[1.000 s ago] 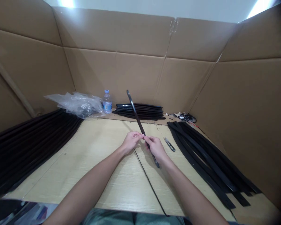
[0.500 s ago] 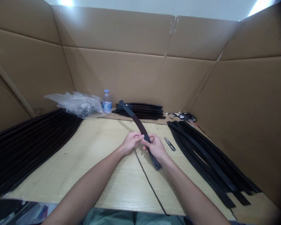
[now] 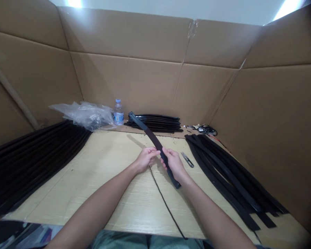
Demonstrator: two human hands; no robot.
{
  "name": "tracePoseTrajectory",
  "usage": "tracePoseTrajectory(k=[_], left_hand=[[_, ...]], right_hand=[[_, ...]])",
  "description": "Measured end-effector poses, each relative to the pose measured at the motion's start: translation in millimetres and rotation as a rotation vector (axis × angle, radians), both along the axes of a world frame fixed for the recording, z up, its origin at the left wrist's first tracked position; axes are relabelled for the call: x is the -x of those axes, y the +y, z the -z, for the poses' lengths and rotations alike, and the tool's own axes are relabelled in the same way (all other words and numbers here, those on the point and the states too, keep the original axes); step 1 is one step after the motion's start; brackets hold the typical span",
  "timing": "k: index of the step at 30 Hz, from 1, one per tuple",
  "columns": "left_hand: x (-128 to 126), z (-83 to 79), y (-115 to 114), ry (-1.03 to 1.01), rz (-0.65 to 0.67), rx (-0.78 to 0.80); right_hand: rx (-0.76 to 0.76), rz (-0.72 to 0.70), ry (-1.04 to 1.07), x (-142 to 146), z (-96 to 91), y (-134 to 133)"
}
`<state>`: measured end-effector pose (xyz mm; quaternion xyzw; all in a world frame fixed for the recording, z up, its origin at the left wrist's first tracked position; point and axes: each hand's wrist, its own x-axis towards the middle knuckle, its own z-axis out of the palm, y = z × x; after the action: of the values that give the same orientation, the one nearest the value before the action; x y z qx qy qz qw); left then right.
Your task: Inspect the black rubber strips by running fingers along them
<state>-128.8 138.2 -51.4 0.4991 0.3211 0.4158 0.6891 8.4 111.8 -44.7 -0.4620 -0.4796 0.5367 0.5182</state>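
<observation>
My right hand point(image 3: 174, 163) is closed around a long, curved black strip point(image 3: 148, 132) near its lower end. The strip rises away from me toward the back of the table, its far end tilted up to the left. My left hand point(image 3: 144, 159) pinches the same strip just left of my right hand, fingertips touching it. A thin black cord point(image 3: 163, 199) runs from under my hands across the wooden table point(image 3: 106, 180) to its front edge.
Small snips point(image 3: 188, 159) lie just right of my hands. Piles of black strips lie at the right point(image 3: 230, 180), the left point(image 3: 33, 162) and the back point(image 3: 158, 123). A water bottle point(image 3: 118, 112) and crumpled clear plastic point(image 3: 85, 114) sit at the back left. Cardboard walls point(image 3: 155, 69) enclose the table.
The strip has turned in my hands from edge-on to showing its flat face, and its far end has dropped lower and leftward. Both hands stay in place.
</observation>
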Motion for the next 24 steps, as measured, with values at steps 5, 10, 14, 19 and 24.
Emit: tracePoseTrajectory(k=[5, 10, 14, 19, 24], left_hand=[[-2, -0.4, 0, -0.002, 0.003, 0.007], [2, 3.8, 5, 0.011, -0.05, -0.008], [5, 7.2, 10, 0.025, -0.081, -0.014], [8, 6.4, 13, 0.065, -0.048, -0.008], [11, 6.9, 13, 0.066, 0.001, -0.005]], right_hand=[[0.0, -0.03, 0.075, 0, -1.4, 0], [-0.045, -0.069, 0.157, 0, -1.2, 3], [-0.086, -0.087, 0.12, -2, -2.8, 3], [-0.085, -0.075, 0.074, -3, -0.7, 3], [-0.029, -0.071, 0.02, -3, 2.3, 5]])
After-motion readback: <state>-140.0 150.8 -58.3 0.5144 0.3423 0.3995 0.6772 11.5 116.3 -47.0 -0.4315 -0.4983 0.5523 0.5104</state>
